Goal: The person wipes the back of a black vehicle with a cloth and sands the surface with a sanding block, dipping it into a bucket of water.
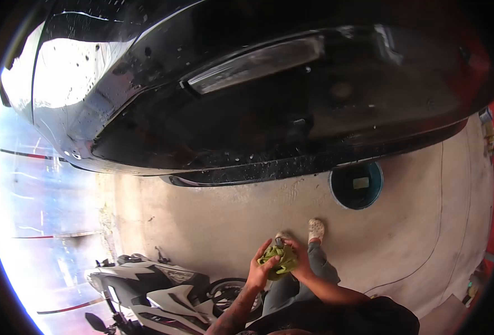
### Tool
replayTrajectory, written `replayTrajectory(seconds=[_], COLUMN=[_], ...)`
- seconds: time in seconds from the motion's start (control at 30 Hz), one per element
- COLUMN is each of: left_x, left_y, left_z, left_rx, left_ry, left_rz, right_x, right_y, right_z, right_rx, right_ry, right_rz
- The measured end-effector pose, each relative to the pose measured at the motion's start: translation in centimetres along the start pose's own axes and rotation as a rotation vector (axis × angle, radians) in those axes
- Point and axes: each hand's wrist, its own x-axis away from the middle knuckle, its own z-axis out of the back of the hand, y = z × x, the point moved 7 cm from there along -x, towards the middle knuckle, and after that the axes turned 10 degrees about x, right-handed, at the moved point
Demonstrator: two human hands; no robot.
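A crumpled yellow-green cloth (281,264) is bunched between my two hands, close in front of my body. My left hand (262,266) wraps its left side, with the thumb pressed into the folds. On the other side, my right hand (300,262) closes round the cloth. A small grey piece shows at its top; what it is cannot be made out. Ahead of me is the wet rear of a black car (247,117), dotted with water drops and apart from both hands.
A dark teal bucket (380,181) with a pale block inside stands on the concrete floor (213,218), near the car's bumper. To my left is a parked white and black motorcycle (163,296). A thin cable (434,248) runs along the floor at right.
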Motion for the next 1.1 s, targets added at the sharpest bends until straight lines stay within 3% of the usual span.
replayTrajectory(seconds=[0.17, 0.27, 0.37, 0.47, 0.63, 0.67, 0.77, 0.83, 0.87, 0.97, 1.1], left_x=[-0.3, -1.4, -1.2, -2.7, -5.8, -6.2, -7.1, -7.4, -7.4, -8.0, -8.5], left_y=[3.7, 6.6, 10.1, 12.0, 16.3, 16.9, 18.7, 19.3, 19.5, 20.2, 22.3], left_z=[-2.4, -4.6, -7.7, -6.7, -0.2, 1.6, 4.1, 5.0, 5.0, 5.4, 5.5], left_rx=[-0.454, -0.825, -0.852, -0.796, -1.020, -1.058, -1.181, -1.204, -1.219, -1.301, -1.432], left_ry=[-0.113, -0.254, -0.426, -0.520, -0.640, -0.645, -0.692, -0.719, -0.739, -0.786, -0.890], left_rz=[0.009, -0.255, -0.253, -0.073, -0.057, -0.025, -0.031, -0.002, 0.006, -0.008, -0.216], right_x=[0.4, -0.6, -1.5, -2.3, -6.1, -5.9, -5.9, -5.5, -6.0, -5.5, -6.4], right_y=[-2.9, -5.1, -9.3, -10.7, -6.1, -7.5, -6.8, -7.2, -4.0, -2.5, 0.1], right_z=[-0.3, -0.2, -0.4, -2.9, -12.2, -12.9, -16.3, -16.3, -17.8, -16.0, -14.7], right_rx=[0.277, 0.261, 0.143, 0.050, -0.187, -0.064, -0.426, -0.304, -0.523, -0.394, -0.502], right_ry=[0.257, 0.350, 0.500, 0.632, 0.805, 0.839, 0.717, 0.788, 0.752, 0.856, 0.868], right_rz=[0.202, 0.175, 0.186, 0.144, 0.169, 0.228, 0.044, 0.108, -0.079, -0.055, -0.003])
